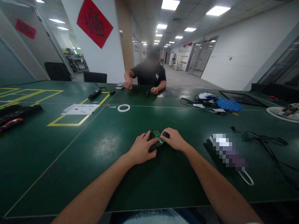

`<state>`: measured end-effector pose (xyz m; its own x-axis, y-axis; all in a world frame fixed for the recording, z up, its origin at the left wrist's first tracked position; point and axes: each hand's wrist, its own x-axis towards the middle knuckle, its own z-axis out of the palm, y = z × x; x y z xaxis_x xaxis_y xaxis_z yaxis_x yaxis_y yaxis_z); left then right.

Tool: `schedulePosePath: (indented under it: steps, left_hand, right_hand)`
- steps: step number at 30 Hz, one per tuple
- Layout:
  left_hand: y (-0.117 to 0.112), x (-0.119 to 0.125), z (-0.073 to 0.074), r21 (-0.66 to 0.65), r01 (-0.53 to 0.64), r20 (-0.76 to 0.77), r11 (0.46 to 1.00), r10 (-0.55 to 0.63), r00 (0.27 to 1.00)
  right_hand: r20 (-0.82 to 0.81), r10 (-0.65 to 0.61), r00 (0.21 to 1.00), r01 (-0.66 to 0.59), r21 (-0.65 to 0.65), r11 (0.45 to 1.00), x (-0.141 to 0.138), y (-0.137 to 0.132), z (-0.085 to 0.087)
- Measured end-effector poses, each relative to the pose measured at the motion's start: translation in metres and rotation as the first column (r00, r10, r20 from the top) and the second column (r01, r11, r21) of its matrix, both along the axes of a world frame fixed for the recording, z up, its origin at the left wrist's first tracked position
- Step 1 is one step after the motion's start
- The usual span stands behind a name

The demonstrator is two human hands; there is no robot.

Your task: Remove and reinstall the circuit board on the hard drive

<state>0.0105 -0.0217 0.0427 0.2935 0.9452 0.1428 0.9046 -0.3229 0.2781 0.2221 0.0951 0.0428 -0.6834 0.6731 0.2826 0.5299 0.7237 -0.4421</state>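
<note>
- Your left hand [142, 150] is spread over a small device, thumb at its near side and fingers across its top and far side, holding the black casing [152, 148] steady on the table.
- Your right hand [174, 139] is closed narrow, thumb and fingers pinching a dark green handle [166, 134]; you cannot tell from here what its hidden tip touches.
- The green circuit board [157, 134] sits between your two hands, face up in or against the casing, partly covered by your left fingers.
- All of this rests on the dark green table [105, 177], in front of you.
- To your right lies a pixelated object [227, 151] with a white loop strap [247, 178]; black cables [263, 140] run beyond it.
- Farther off on that side, a blue item [229, 105] lies near a yellow-and-black tool [220, 113].
- Ahead and to your left, a white ring [123, 108] lies flat, near a paper sheet [80, 109] that overlaps a yellow outline [63, 124].
- Across the table sits a person in a dark shirt [149, 74], one hand beside a small black object [147, 93].
</note>
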Motion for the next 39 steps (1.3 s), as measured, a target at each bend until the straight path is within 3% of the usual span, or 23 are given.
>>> schedulePosePath:
  steps: [6,13,16,18,23,33,36,39]
  left_hand:
    - [0.0,-0.001,-0.002,0.006,0.005,0.007,1.0,-0.005,1.0]
    - [0.0,-0.001,-0.002,-0.006,0.004,0.014,1.0,-0.004,1.0]
    - [0.001,-0.001,-0.002,-0.011,0.0,0.015,1.0,0.0,1.0]
    - [0.001,-0.001,-0.002,-0.014,0.002,0.016,1.0,-0.002,1.0]
    - [0.001,-0.001,0.0,-0.004,0.003,0.009,1.0,-0.003,1.0]
    - [0.001,-0.001,-0.002,0.004,0.004,0.03,1.0,-0.004,1.0]
    - [0.0,0.001,0.012,0.096,0.006,0.063,0.995,-0.012,0.998]
    - [-0.023,0.006,0.044,0.29,0.01,0.24,0.957,-0.082,0.967]
  right_hand:
    - [-0.036,-0.027,0.999,0.024,-0.071,0.997,0.001,-0.003,0.005]
    - [-0.192,-0.259,0.947,0.222,-0.196,0.955,0.014,0.006,0.012]
    - [-0.293,-0.314,0.903,0.218,-0.316,0.923,0.019,0.011,0.016]
    - [-0.278,-0.278,0.919,0.179,-0.334,0.925,0.018,0.01,0.018]
    - [-0.086,-0.097,0.992,0.075,-0.228,0.971,0.009,-0.004,0.023]
    - [-0.032,-0.072,0.997,0.065,-0.192,0.979,0.006,-0.005,0.019]
    - [-0.061,-0.124,0.99,0.114,-0.153,0.982,0.011,-0.001,0.019]
    - [-0.078,-0.158,0.984,0.146,-0.14,0.979,0.016,0.002,0.017]
